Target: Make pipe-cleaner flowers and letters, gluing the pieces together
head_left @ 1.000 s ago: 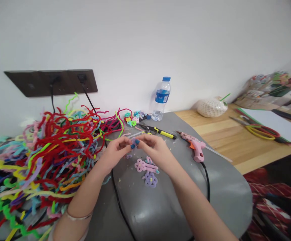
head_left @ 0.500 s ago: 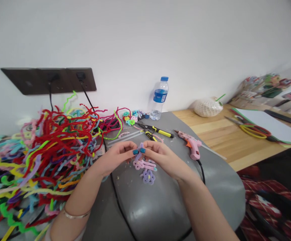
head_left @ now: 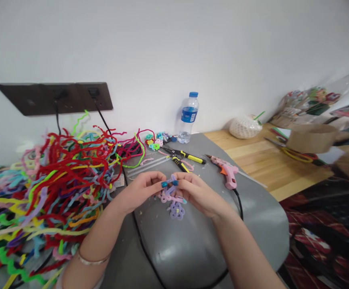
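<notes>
Both hands meet over the middle of the grey table [head_left: 174,249]. My left hand [head_left: 147,189] pinches one side of a light purple pipe cleaner [head_left: 171,180] between thumb and fingers. The other side of the same piece is pinched by my right hand [head_left: 192,190]. Just below the fingertips lies a pink pipe-cleaner shape [head_left: 167,197], partly hidden. A purple pipe-cleaner flower [head_left: 177,211] with a pale centre rests nearer to me.
A large heap of coloured pipe cleaners [head_left: 69,180] covers the left side. Behind the hands are yellow-black pliers [head_left: 192,156] and a water bottle [head_left: 189,116]. A pink glue gun [head_left: 229,173] lies right, its cable crossing the table. Scissors [head_left: 297,154] lie farther right.
The purple piece between my fingertips has tilted, and my fingertips are slightly farther apart. On the right, a brown object and a person's hand have come in over the white paper. The view has shifted slightly.
</notes>
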The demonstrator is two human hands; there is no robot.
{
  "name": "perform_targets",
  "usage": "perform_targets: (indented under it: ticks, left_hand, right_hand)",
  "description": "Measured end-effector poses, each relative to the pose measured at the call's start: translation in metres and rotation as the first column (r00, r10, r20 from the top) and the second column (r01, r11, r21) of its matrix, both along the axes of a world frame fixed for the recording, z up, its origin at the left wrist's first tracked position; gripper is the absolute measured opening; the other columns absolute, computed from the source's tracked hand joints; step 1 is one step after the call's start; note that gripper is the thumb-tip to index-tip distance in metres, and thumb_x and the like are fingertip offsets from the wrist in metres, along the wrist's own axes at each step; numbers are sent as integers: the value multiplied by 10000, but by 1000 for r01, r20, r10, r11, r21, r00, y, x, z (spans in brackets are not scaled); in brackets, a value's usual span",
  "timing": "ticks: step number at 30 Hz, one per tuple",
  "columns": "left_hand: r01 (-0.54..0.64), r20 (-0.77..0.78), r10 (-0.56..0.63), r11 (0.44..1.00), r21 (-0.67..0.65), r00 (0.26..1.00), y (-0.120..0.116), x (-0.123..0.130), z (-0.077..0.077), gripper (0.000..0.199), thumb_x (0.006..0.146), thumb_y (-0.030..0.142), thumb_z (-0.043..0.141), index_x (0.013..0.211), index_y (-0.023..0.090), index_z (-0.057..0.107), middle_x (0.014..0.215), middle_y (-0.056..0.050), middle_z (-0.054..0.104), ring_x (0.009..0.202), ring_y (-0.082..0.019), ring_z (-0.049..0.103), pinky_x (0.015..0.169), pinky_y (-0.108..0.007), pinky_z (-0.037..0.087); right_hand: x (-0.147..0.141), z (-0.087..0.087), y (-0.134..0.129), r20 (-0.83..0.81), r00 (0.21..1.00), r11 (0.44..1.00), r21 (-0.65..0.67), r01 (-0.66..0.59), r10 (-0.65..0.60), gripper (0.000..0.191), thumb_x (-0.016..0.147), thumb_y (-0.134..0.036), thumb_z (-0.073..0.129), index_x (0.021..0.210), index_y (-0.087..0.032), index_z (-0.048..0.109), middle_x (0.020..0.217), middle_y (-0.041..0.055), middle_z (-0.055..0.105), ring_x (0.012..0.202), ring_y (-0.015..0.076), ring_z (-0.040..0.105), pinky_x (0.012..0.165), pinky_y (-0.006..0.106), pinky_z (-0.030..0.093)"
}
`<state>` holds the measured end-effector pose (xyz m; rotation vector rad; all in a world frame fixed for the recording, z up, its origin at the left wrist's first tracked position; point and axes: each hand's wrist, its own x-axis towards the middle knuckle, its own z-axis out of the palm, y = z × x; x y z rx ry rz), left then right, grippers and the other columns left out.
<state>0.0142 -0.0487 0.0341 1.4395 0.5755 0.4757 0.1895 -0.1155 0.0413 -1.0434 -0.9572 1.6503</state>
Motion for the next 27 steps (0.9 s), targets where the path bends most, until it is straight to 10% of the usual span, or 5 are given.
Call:
perform_targets:
  ticks: [19, 27]
  left_hand:
    - [-271, 103, 270, 963, -10, 957, -1, 10, -7, 355, 783, 492, 723, 807, 169, 576, 663, 54, 473, 578, -83, 405, 520, -209, 327]
    - [-194, 125, 223, 959, -208, 967, -1, 6, -10, 377, 717, 458, 790, 881, 172, 605, 686, 55, 487, 532, -63, 424, 497, -213, 312]
  right_hand:
    - [-14, -5, -1, 237, 956, 974, 186, 130, -172, 193, 777, -320, 684, 780, -206, 528, 650, -37, 591, 587, 113, 548, 561, 240, 418]
    - [3, -8, -3, 374, 797, 852, 424, 308, -474, 134, 807, -304, 652, 795, -218, 549, 648, -16, 592, 579, 152, 576, 567, 284, 438]
